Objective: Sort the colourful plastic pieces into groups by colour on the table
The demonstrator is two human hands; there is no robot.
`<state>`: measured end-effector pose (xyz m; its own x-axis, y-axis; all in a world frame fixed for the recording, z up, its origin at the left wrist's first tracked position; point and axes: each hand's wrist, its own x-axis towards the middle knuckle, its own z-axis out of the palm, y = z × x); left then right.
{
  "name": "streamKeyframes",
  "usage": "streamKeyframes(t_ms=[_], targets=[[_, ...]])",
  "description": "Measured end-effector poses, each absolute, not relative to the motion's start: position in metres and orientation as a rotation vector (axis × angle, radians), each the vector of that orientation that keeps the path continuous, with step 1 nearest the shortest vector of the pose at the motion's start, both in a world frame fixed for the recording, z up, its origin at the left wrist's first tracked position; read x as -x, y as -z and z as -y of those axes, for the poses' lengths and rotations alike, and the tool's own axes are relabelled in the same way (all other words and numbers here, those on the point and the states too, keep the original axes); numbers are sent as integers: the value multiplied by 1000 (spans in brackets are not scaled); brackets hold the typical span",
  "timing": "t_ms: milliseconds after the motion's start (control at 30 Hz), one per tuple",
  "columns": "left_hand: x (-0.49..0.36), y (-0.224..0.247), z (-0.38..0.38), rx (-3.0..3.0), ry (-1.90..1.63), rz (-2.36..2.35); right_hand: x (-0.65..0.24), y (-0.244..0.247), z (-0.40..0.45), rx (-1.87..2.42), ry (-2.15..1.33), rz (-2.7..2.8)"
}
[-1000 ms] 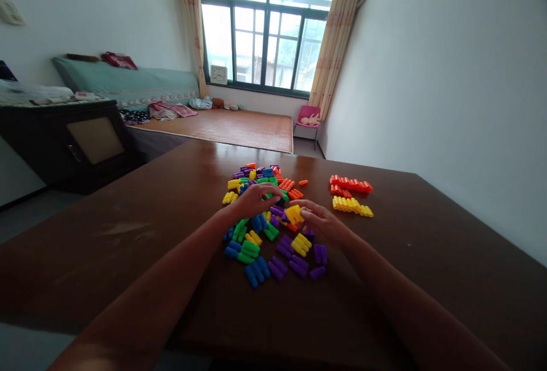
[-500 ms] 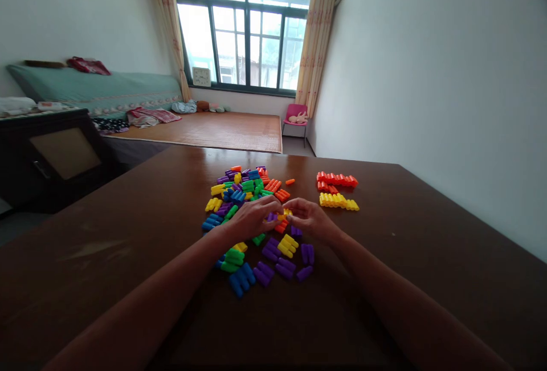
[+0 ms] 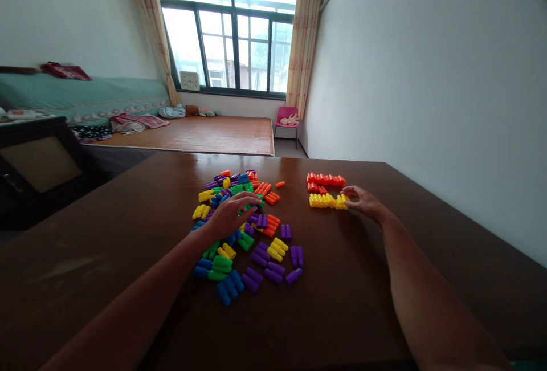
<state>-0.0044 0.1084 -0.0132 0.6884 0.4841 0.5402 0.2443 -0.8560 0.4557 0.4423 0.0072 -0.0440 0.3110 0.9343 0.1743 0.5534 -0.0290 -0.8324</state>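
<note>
My left hand (image 3: 233,212) hovers over the mixed pile of bullet-shaped plastic toy blocks, its fingers stretched out and holding nothing. Under and beside it lie green blocks (image 3: 246,241), blue blocks (image 3: 229,286) and purple blocks (image 3: 253,280). On the right, my right hand (image 3: 363,201) pinches a yellow block (image 3: 342,202) at the right end of a yellow row (image 3: 322,201). Its fingertips partly cover that block. Just behind is a row of joined orange-red blocks (image 3: 326,179), with a shorter orange-red piece between the two rows.
The brown table (image 3: 342,302) has a glossy top. A single orange block (image 3: 280,184) lies apart, right of the pile. Beyond the table are a bed (image 3: 222,134), a pink chair (image 3: 287,113) and a window. A dark cabinet (image 3: 38,160) stands at left.
My right hand has moved from the pile to the right end of the yellow row, bringing a yellow block. My left hand has shifted slightly left and its fingers have opened. The view has turned right.
</note>
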Motion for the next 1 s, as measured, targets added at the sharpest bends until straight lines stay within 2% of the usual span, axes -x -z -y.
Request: streamKeyframes(t_ms=[467, 733, 833, 1000], targets=[[7, 15, -111, -2561, -893, -554, -428, 42, -10, 1705, -551, 1429], [10, 14, -115, -2578, -922, -540, -432, 22, -2, 1748, -382, 1371], [10, 14, -116, -2588, -914, -560, -397, 6, -2, 1645, -400, 1438], [8, 15, -111, -2649, -834, -491, -282, -12, 9, 1265, -760, 2146]])
